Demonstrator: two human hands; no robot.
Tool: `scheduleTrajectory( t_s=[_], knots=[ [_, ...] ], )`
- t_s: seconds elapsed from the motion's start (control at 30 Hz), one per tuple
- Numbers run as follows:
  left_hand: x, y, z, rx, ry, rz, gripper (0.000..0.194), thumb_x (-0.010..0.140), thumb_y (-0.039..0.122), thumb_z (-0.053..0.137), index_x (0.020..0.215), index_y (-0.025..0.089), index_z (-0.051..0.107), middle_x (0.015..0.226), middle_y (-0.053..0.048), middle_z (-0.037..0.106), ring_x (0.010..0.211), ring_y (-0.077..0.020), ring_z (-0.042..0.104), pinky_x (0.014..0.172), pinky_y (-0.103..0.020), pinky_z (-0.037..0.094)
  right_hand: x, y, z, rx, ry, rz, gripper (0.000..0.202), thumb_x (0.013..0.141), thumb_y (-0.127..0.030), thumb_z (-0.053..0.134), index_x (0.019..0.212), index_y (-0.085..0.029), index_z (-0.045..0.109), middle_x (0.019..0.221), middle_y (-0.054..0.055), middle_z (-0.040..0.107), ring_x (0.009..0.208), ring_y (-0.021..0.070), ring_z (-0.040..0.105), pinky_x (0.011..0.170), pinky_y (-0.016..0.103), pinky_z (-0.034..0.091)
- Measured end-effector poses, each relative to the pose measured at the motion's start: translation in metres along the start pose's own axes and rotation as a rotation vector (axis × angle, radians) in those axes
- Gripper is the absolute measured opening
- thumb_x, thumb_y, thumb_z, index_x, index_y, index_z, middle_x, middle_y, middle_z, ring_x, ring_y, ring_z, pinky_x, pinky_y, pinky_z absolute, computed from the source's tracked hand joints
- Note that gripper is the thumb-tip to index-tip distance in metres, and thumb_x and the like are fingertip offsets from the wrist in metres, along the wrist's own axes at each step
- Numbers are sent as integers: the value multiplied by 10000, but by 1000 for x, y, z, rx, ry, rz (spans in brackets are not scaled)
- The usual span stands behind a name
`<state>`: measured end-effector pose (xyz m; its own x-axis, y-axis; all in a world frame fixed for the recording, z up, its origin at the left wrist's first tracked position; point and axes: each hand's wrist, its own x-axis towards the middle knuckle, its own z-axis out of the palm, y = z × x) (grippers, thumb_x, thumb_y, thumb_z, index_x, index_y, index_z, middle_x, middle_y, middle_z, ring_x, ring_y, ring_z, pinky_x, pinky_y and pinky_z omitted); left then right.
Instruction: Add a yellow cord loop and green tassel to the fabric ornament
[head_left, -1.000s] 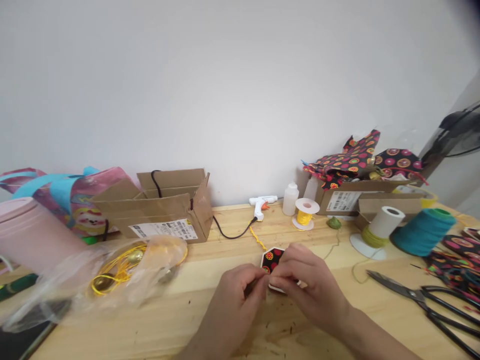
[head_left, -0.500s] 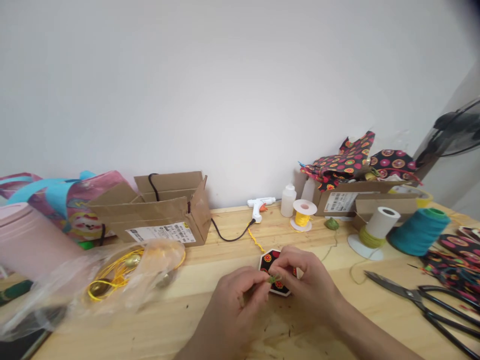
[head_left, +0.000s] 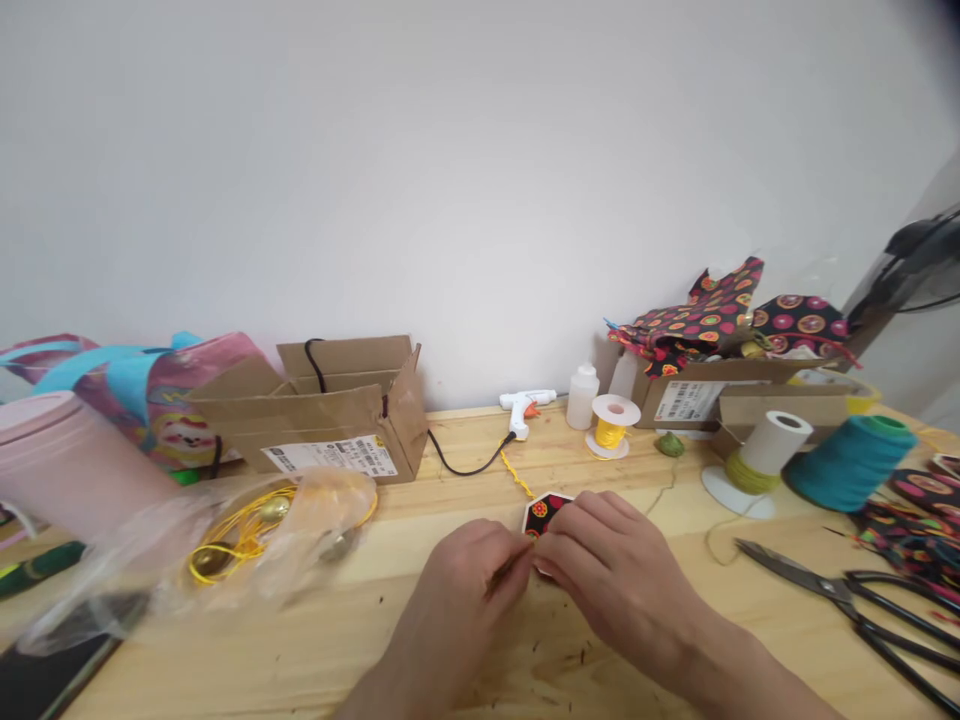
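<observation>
My left hand [head_left: 471,580] and my right hand [head_left: 619,560] meet fingertip to fingertip at the middle of the table, both closed in a pinch. A trace of green thread [head_left: 534,537] shows where the fingertips come together; the rest is hidden by my fingers. Just behind them lies an angular, white-edged piece covered in black patterned fabric [head_left: 538,512], its right side covered by my right hand. From its top edge a twisted yellow cord [head_left: 516,473] runs back towards the glue gun.
A white glue gun [head_left: 517,412], a squeeze bottle [head_left: 583,398] and a yellow cord spool [head_left: 611,435] stand behind. Scissors [head_left: 817,585], a green thread spool [head_left: 754,470] and a teal cone [head_left: 851,462] are right. Left are a cardboard box [head_left: 322,420] and plastic bag [head_left: 300,540].
My right hand has turned over, its fingers now curling down over the fabric piece. The green thread, plainly seen between my fingertips before, is mostly covered. The view has shifted slightly.
</observation>
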<state>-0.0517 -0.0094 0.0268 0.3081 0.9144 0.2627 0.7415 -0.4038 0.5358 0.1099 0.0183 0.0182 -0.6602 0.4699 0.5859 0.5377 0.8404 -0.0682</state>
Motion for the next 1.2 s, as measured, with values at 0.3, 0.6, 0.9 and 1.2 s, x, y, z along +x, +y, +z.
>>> scheduleTrajectory(
  t_s=[0.3, 0.6, 0.9, 1.2],
  knots=[
    [0, 1, 4, -101, -40, 150, 207, 806, 157, 397, 756, 179, 596, 674, -21, 597, 635, -131, 520, 595, -224, 393, 4, 16, 1, 396, 60, 252, 130, 790, -184, 511, 673, -183, 568, 631, -8, 555, 633, 119, 469, 589, 237, 335],
    [-1, -2, 1, -121, 51, 70, 164, 798, 181, 420, 770, 187, 581, 714, -25, 601, 663, -142, 533, 609, -236, 411, 4, 8, 10, 752, -61, 527, 212, 800, -220, 473, 622, -149, 566, 580, -13, 552, 544, 94, 487, 496, 185, 380],
    [1, -5, 0, -59, 76, -34, 145, 790, 185, 447, 752, 200, 586, 682, 6, 616, 633, -133, 538, 587, -229, 392, 0, -1, 13, 165, -80, 88, 242, 827, -128, 354, 665, -169, 529, 632, 7, 536, 571, 117, 440, 527, 241, 296],
    [1, 0, 3, 5, -32, 94, 205, 810, 171, 413, 704, 174, 588, 603, 7, 546, 582, -117, 505, 540, -212, 358, 2, 8, -2, 135, -17, 73, 177, 830, -156, 402, 744, -184, 554, 670, 4, 555, 604, 120, 454, 570, 257, 289]
  ],
)
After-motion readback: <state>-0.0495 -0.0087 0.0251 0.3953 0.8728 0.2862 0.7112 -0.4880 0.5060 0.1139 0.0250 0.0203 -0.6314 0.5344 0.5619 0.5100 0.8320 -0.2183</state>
